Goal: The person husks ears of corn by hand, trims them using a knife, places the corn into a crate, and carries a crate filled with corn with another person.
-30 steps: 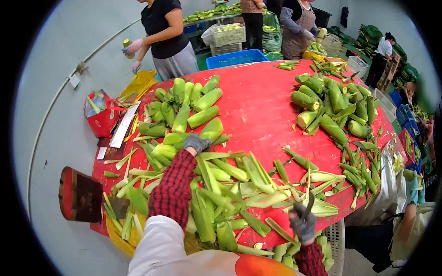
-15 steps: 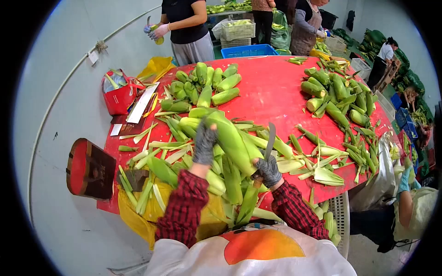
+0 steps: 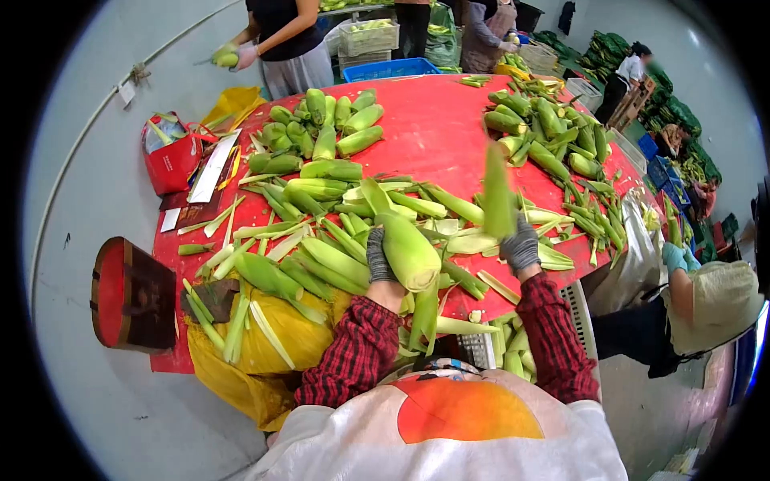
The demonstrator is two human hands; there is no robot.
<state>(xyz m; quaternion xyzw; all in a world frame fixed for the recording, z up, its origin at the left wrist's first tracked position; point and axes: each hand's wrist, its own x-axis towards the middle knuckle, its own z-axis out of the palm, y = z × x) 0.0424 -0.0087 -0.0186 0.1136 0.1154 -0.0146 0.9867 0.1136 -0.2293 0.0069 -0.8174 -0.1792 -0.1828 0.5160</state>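
hands apart: the left hand (image 3: 378,256) clamps a green ear (image 3: 411,252) over the red table (image 3: 437,120) — a firm grip steadies it; the right hand (image 3: 520,247) grips a husk strip (image 3: 497,194), best held clear — blur hides whether there's a knife too.

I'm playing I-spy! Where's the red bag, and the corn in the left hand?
Red bag (image 3: 171,167): head view, on its red side.
Held corn (image 3: 409,250): head view, on the middle of its green body.
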